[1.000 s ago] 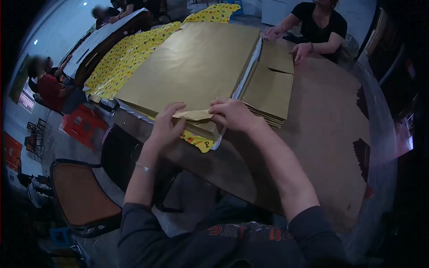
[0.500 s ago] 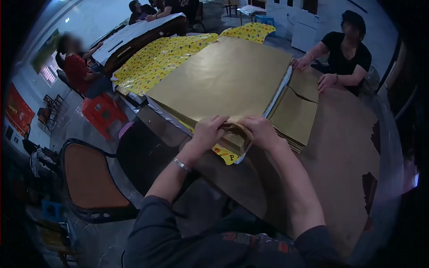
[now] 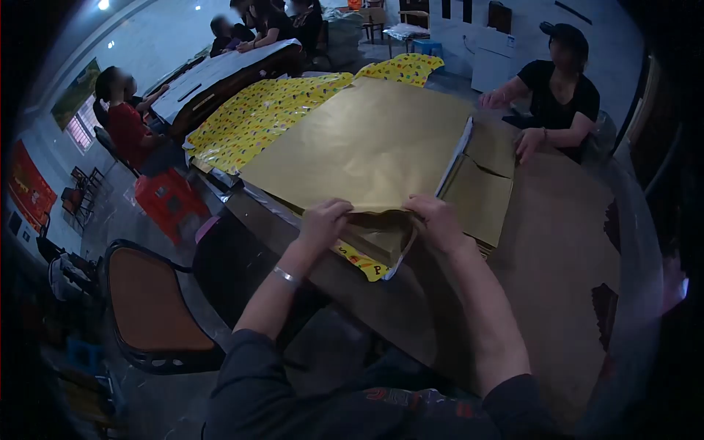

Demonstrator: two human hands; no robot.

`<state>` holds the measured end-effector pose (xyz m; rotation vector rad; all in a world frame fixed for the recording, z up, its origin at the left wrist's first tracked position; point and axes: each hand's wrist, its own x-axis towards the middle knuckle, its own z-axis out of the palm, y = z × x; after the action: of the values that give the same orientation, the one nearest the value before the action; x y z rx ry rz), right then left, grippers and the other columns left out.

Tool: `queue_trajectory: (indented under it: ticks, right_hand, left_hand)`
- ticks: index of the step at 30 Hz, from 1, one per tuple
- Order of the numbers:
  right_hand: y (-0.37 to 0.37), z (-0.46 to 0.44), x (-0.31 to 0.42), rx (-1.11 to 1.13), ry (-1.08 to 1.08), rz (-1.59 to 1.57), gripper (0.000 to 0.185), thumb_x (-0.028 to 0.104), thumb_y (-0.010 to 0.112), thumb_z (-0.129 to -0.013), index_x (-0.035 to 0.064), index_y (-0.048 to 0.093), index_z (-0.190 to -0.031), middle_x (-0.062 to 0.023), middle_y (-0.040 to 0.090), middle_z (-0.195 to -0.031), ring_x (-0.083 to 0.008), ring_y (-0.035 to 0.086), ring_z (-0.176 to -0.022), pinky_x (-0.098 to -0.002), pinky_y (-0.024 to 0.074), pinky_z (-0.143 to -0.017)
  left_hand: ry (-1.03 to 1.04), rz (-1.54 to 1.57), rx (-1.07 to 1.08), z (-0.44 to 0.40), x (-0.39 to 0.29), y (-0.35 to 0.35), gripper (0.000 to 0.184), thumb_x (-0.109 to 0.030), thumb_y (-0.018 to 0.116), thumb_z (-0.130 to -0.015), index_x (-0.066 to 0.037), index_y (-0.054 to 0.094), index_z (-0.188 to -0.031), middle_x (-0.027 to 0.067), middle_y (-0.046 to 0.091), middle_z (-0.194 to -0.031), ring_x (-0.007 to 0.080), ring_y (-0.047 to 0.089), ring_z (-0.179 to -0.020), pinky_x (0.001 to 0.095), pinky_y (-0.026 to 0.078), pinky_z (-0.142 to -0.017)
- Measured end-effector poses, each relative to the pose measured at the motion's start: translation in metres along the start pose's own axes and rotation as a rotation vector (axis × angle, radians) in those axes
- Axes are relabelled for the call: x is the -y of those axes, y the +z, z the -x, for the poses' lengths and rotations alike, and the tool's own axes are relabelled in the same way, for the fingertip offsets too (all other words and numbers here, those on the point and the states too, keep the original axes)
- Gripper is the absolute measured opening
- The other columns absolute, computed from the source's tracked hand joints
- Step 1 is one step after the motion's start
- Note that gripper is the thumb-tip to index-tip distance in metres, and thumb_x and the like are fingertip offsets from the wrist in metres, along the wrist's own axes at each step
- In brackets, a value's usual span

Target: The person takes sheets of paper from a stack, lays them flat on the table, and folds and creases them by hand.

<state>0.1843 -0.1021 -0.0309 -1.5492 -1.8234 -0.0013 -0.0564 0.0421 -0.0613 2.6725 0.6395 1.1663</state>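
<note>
A large stack of gold-brown paper sheets (image 3: 359,139) lies on the table before me. My left hand (image 3: 324,224) is closed on the near edge of the top sheet, fingers over it. To its right, my right hand (image 3: 434,220) grips the same edge close to the stack's corner. Between the two hands the sheet edge is raised, with a gap and more paper layers showing below. Yellow printed wrapping (image 3: 361,265) sticks out under that corner, and a whitish strip runs along the stack's right side.
A smaller pile of gold-brown sheets (image 3: 480,194) adjoins on the right. A person in black (image 3: 561,95) sits beyond it. Yellow patterned sheeting (image 3: 257,110) spreads behind the stack. A chair (image 3: 154,293) and a red stool (image 3: 172,202) stand left; other people sit farther back.
My hands have moved apart along the sheet edge, the left one going left, and the gap between them is wider. The person opposite has raised one hand off the paper.
</note>
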Motion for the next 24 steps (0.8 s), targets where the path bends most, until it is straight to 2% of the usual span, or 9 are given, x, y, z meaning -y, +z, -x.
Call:
queue_trajectory:
  ticks: [5,7,11,14,15,17,20,22,24]
  right_hand:
    - [-0.033,-0.003,0.008,-0.090,-0.043,-0.050,0.020,0.003,0.069,-0.081,0.0039,0.068,-0.101,-0.0166,0.069,-0.102,-0.0343,0.066,-0.096,-0.0405,0.0540,-0.082]
    - [-0.049,-0.007,0.009,-0.220,-0.113,-0.030,0.020,0.000,0.068,-0.082,0.0030,0.068,-0.101,-0.0167,0.069,-0.099,-0.0344,0.067,-0.093,-0.0394,0.0541,-0.080]
    - [-0.090,-0.019,0.003,-0.299,-0.083,0.058,0.025,-0.004,0.065,-0.083,0.0026,0.068,-0.107,-0.0178,0.067,-0.094,-0.0278,0.068,-0.084,-0.0342,0.0528,-0.074]
    - [-0.142,-0.034,0.000,-0.406,-0.121,0.144,0.028,-0.003,0.063,-0.086,0.0014,0.065,-0.114,-0.0165,0.068,-0.098,-0.0249,0.068,-0.090,-0.0327,0.0518,-0.079]
    - [-0.162,-0.037,0.000,-0.448,-0.123,0.185,0.028,-0.002,0.062,-0.088,0.0005,0.064,-0.116,-0.0151,0.069,-0.100,-0.0228,0.067,-0.093,-0.0329,0.0516,-0.081]
    - [-0.198,-0.042,0.001,-0.652,-0.162,0.108,0.026,0.009,0.066,-0.086,0.0077,0.066,-0.112,-0.0203,0.067,-0.090,-0.0326,0.069,-0.085,-0.0364,0.0528,-0.072]
    - [-0.264,-0.037,0.023,-0.857,-0.372,0.089,0.026,0.015,0.064,-0.090,0.0111,0.066,-0.116,-0.0194,0.069,-0.093,-0.0291,0.070,-0.089,-0.0353,0.0531,-0.072]
    - [-0.303,-0.021,0.043,-0.929,-0.375,0.172,0.026,0.016,0.064,-0.090,0.0110,0.066,-0.116,-0.0193,0.069,-0.093,-0.0294,0.070,-0.089,-0.0356,0.0531,-0.072]
    - [-0.341,0.002,0.066,-0.989,-0.378,0.266,0.026,0.016,0.064,-0.091,0.0109,0.066,-0.116,-0.0193,0.069,-0.093,-0.0298,0.070,-0.089,-0.0360,0.0531,-0.073]
  left_hand:
    - [-0.121,-0.151,-0.028,-0.001,0.056,-0.028,0.018,-0.007,0.065,-0.079,-0.011,0.070,-0.095,0.0091,0.070,-0.095,0.0331,0.067,-0.085,0.0420,0.055,-0.074]
    - [-0.282,-0.244,-0.023,-0.007,0.073,-0.041,0.022,-0.006,0.064,-0.078,-0.011,0.070,-0.098,0.0089,0.070,-0.097,0.0332,0.067,-0.088,0.0412,0.054,-0.077]
    - [-0.249,-0.328,-0.061,-0.033,0.093,-0.076,0.027,-0.004,0.062,-0.076,-0.011,0.071,-0.101,0.0093,0.070,-0.099,0.0318,0.068,-0.089,0.0407,0.055,-0.079]
    - [-0.153,-0.277,-0.161,-0.070,0.098,-0.111,0.031,0.000,0.059,-0.075,-0.011,0.072,-0.100,0.0125,0.071,-0.097,0.0327,0.069,-0.089,0.0401,0.055,-0.079]
    - [-0.140,-0.306,-0.189,-0.085,0.086,-0.128,0.031,0.000,0.058,-0.075,-0.010,0.072,-0.100,0.0132,0.071,-0.096,0.0328,0.069,-0.089,0.0396,0.055,-0.079]
    - [-0.073,-0.327,-0.238,-0.118,0.068,-0.162,0.029,-0.001,0.059,-0.077,-0.010,0.073,-0.101,0.0138,0.071,-0.096,0.0324,0.069,-0.090,0.0385,0.055,-0.078]
    - [-0.035,-0.296,-0.261,-0.165,0.005,-0.209,0.022,-0.013,0.062,-0.088,-0.011,0.072,-0.107,0.0139,0.072,-0.098,0.0299,0.070,-0.091,0.0367,0.054,-0.078]
    - [0.103,-0.310,-0.342,-0.190,-0.036,-0.237,0.024,-0.023,0.063,-0.093,-0.012,0.070,-0.113,0.0134,0.072,-0.100,0.0272,0.071,-0.090,0.0354,0.054,-0.078]
    - [0.214,-0.376,-0.430,-0.223,-0.040,-0.269,0.027,-0.024,0.062,-0.093,-0.012,0.069,-0.116,0.0127,0.072,-0.103,0.0257,0.071,-0.091,0.0347,0.054,-0.079]
